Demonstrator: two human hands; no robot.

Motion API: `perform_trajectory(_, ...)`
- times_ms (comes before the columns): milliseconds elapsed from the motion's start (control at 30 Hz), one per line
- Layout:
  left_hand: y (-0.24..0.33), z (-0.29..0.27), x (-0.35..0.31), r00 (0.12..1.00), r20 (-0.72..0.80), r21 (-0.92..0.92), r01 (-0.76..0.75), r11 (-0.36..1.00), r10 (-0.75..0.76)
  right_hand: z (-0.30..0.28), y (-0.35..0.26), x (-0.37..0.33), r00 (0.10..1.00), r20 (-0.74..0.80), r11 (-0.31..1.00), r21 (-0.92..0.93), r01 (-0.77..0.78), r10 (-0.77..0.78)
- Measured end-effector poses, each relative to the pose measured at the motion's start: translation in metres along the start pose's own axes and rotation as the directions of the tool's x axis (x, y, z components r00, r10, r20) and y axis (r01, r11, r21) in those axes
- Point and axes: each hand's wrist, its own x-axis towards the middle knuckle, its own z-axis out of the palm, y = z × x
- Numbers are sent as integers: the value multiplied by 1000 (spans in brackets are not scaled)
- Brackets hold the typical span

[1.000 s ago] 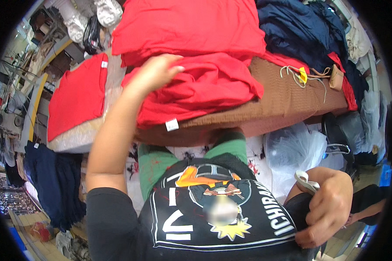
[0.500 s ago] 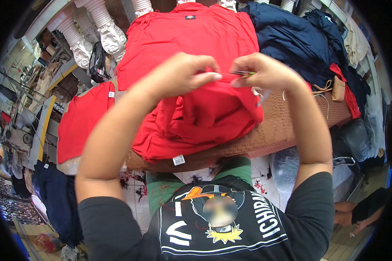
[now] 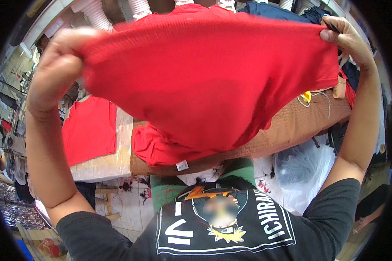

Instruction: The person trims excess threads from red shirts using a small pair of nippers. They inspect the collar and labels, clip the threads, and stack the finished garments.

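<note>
A red knit garment [image 3: 204,65] is stretched wide and taut between my raised hands, its lower part hanging down to the brown padded table [image 3: 287,119]. On the left, my left hand [image 3: 59,65] is closed round one end of its edge, slightly blurred by motion. My right hand [image 3: 346,39] pinches the opposite end at the upper right. A small dark tool [image 3: 331,26], which looks like thread snips, also sits in my right hand, mostly hidden by the fingers. A white tag [image 3: 182,165] hangs off the red cloth at the table's front edge.
Another red garment [image 3: 91,130] lies on the plastic-covered surface at left. Navy cloth [image 3: 274,11] is at the back right. A tan pouch [image 3: 339,88] and cords lie at right. A clear plastic bag [image 3: 302,169] stands below. Thread scraps litter the floor.
My hands were close together over the table; now they are far apart and higher. The red cloth between them has spread out, covering most of the pile behind.
</note>
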Motion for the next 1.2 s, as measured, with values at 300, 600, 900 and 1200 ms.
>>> perform_trajectory(300,-22,21,22,993,-42,977,64,201,-113,40,-11,43,997,47,857,-508,80,-65)
perform_trajectory(600,-69,151,-25,868,-412,896,442,52,-278,168,-12,-61,964,-249,856,-514,-47,-97)
perform_trajectory(900,-93,247,-121,731,64,707,447,548,-680,276,-18,-159,970,161,977,-143,-158,181)
perform_trajectory(1200,-86,229,-60,955,-24,314,286,905,-294,280,-35,-128,995,96,979,205,9,-29)
